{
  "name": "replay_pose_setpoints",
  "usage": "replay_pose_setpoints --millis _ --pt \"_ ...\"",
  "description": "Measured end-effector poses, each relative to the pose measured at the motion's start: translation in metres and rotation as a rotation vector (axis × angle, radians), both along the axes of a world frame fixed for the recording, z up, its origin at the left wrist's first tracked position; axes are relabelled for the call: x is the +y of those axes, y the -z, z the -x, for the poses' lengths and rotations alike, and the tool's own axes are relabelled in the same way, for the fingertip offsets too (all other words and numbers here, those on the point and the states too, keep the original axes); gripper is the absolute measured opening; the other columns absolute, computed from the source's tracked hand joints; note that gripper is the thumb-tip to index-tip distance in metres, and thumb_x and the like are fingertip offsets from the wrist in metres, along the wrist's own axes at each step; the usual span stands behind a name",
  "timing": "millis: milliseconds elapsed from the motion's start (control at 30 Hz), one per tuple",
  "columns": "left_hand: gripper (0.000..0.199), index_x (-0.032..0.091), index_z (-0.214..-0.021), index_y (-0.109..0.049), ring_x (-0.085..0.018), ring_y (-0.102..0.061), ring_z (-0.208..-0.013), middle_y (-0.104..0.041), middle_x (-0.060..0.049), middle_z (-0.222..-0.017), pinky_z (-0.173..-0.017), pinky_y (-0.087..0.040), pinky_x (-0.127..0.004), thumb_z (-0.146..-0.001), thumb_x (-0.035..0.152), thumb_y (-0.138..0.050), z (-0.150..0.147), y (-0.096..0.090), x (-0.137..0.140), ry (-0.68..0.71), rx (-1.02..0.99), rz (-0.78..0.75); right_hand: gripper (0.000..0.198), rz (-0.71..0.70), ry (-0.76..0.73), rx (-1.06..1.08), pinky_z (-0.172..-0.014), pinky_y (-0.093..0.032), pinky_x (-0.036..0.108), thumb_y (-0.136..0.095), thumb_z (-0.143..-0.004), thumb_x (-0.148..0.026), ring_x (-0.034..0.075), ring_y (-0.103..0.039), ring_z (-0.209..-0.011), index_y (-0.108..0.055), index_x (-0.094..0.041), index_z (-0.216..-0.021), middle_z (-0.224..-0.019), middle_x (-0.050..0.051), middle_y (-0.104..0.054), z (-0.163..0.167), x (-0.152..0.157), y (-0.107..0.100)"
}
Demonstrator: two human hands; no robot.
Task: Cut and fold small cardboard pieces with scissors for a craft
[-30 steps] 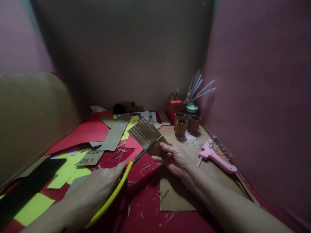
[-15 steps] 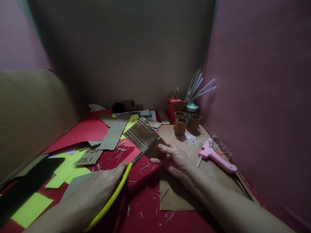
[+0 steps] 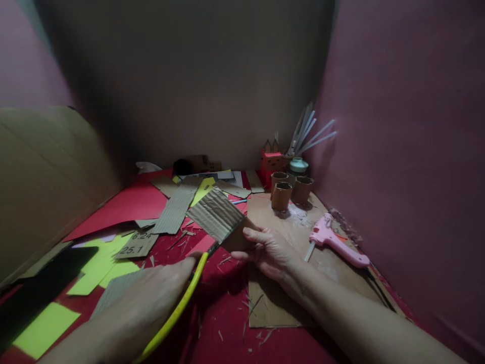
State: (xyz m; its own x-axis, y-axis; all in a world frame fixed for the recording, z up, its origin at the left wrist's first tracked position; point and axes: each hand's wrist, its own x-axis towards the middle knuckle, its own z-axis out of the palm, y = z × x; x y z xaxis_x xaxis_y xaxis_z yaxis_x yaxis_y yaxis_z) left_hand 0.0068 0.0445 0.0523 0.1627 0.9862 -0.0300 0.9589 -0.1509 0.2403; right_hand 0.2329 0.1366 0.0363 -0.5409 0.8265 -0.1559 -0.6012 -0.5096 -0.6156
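Observation:
My left hand [image 3: 166, 283] is closed around scissors [image 3: 180, 308] with a long, curved yellow handle. The short visible part of their dark metal blades meets the lower edge of a piece of corrugated cardboard [image 3: 217, 215]. Between the thumb and fingers of my right hand [image 3: 267, 247], that cardboard is held up, tilted, above the red table. Its ridged face is bare on the left, and a smooth brown part lies close to my fingers. Most of the grip of my left hand is hidden from view.
A pink glue gun [image 3: 337, 242] lies on a cardboard sheet [image 3: 276, 308] at right, near several cardboard tubes [image 3: 281, 197]. Glue sticks [image 3: 318, 136] stand behind a jar [image 3: 299, 166]. Yellow paper [image 3: 49, 323], a cardboard strip [image 3: 178, 205] and scraps cover the left side.
The scissors' blades show less beyond the handle and sit lower along the cardboard edge. The cardboard has shifted slightly left and down; both hands keep their hold.

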Motion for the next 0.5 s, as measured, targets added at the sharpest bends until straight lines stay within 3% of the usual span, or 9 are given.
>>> replay_pose_setpoints --millis 233,400,500 --pt "0.027 0.025 -0.1 -0.062 -0.022 -0.065 -0.06 -0.07 -0.004 -0.07 -0.053 -0.038 -0.027 -0.08 0.028 -0.045 -0.015 -0.014 0.0 -0.007 0.065 0.08 0.024 0.012 0.023 -0.042 -0.05 -0.059 0.025 -0.079 -0.06 -0.012 0.015 -0.066 -0.064 -0.073 -0.009 -0.083 -0.073 0.004 -0.071 0.0 0.002 -0.001" --pt "0.021 0.025 -0.09 -0.063 -0.019 -0.063 -0.056 -0.07 -0.003 -0.069 -0.05 -0.037 -0.024 -0.084 0.035 -0.045 -0.019 -0.017 0.002 -0.022 -0.034 0.151 0.024 -0.016 0.021 -0.07 -0.052 -0.059 0.026 -0.078 -0.061 -0.012 0.016 -0.066 -0.065 -0.072 -0.01 -0.084 -0.074 0.004 -0.071 0.001 0.001 -0.001" --pt "0.025 0.028 -0.095 -0.063 -0.019 -0.065 -0.063 -0.072 -0.001 -0.076 -0.054 -0.041 -0.024 -0.085 0.04 -0.044 -0.019 -0.021 0.003 -0.019 -0.131 0.142 0.026 -0.036 -0.009 -0.094 -0.054 -0.06 0.028 -0.079 -0.061 -0.014 0.017 -0.067 -0.067 -0.071 -0.011 -0.085 -0.075 0.005 -0.071 0.002 -0.003 0.001"
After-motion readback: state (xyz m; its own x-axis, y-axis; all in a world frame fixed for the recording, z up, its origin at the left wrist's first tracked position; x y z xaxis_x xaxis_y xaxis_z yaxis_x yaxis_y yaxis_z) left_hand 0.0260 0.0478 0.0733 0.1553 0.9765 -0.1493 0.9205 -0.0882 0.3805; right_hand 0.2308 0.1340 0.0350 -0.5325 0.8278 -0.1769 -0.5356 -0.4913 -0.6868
